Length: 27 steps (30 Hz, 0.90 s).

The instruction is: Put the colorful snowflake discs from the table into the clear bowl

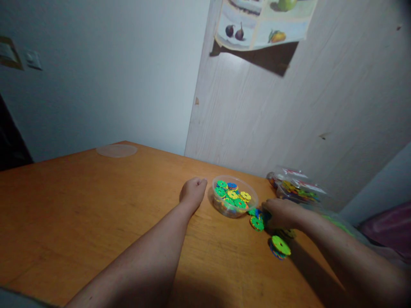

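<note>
The left hand [192,193] rests near the left side of a round, see-through bowl [221,210] right of centre in the frame, its fingers clenched into a fist; from my distant seat I cannot tell whether anything is inside it. Just right of the bowl, the right hand [282,212] bends low over loose discs [257,223], but its fingertips are hidden from me, so I cannot tell if they grip. I get the widest stretch of orange-brown tabletop [96,222] on the left, running to a far edge that meets the walls near mid-frame. At right I have tighter quarters, with clear containers [298,192] of coloured pieces along the back and a dark pinkish cloth [388,231] at the frame's edge. Notched, flat, plastic-looking discs [233,195] in green, yellow and blue fill the bowl, and a lime-topped stack [281,245] leans at lower right. A thin, translucent round sheet [117,150] lies by the table's far corner, left of centre. Above, a smooth pale wall [112,77] adjoins a wood-grained panel [257,124] bearing a curling fruit print [265,28].
</note>
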### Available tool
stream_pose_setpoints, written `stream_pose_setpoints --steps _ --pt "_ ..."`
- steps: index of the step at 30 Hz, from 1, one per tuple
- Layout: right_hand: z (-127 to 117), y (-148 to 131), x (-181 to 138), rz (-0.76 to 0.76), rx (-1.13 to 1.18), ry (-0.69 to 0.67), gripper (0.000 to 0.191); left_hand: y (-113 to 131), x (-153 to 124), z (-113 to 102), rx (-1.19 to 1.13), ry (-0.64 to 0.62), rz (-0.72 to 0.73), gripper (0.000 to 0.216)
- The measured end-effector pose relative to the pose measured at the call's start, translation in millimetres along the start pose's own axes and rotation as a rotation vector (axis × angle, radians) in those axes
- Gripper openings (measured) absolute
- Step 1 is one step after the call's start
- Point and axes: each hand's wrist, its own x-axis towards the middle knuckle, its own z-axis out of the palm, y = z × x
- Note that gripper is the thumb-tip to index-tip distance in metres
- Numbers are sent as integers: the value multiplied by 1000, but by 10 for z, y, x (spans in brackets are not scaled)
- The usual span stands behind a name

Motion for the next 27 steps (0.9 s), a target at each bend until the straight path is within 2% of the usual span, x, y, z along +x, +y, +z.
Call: stream_pose_setpoints --steps 7,12,16,18,22,27 --pt "-16 150 72 -66 87 42 22 19 -11 -18 0 -9 -11 50" --pt "-119 245 58 -155 229 45 17 40 -11 -31 -6 -16 -15 48" --pt "-194 366 86 -76 393 179 13 35 -12 -20 4 -20 -20 48" --pt "-246 370 112 -58 559 278 12 25 -12 -10 8 -16 -16 48" --pt "-396 121 138 -173 957 318 18 21 -12 -4 14 -12 -13 49" --pt "-496 -364 186 -195 1111 266 29 57 -25 -26 13 -15 -14 48"
